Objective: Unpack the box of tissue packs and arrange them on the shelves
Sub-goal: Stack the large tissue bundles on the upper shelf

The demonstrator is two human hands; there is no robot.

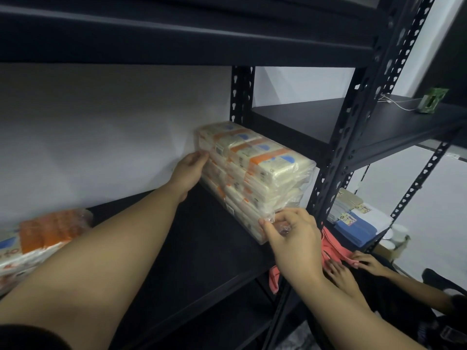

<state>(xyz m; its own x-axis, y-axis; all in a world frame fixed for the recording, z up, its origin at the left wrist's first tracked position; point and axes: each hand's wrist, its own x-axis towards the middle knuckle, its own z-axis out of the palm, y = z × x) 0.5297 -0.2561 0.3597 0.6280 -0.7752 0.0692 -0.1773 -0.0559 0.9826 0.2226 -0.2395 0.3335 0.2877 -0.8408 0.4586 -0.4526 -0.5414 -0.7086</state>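
Head view: black metal shelf [202, 248] as landmark, slotted upright post [336, 157] at its right end. Standing on the shelf board, hard against that post: clear-wrapped bundle of tissue packs [255, 173], cream with orange bands and blue patches. Printing on the wrappers too blurred to read; a small white label on the near-left end, no legible text or brand. Left hand [188, 171] at the bundle's far-left end, fingers curled onto the wrap. Right hand [293, 238] at the near-bottom corner, at the shelf's front edge, thumb and fingers pinching a crumple of loose plastic. At the shelf's left end, a second bundle [43, 238] of the same packs, lying flat, cut off by the frame edge, writing smeared. Right of the post, on a lower board: folded blue, grey and white cloths [358, 221] with small paper tags, unreadable. Below the right hand, another person's two hands [353, 269] on a pink cloth [331, 248], partly hidden. Higher right, on the neighbouring shelf, a green box [432, 99], lettering indistinct.
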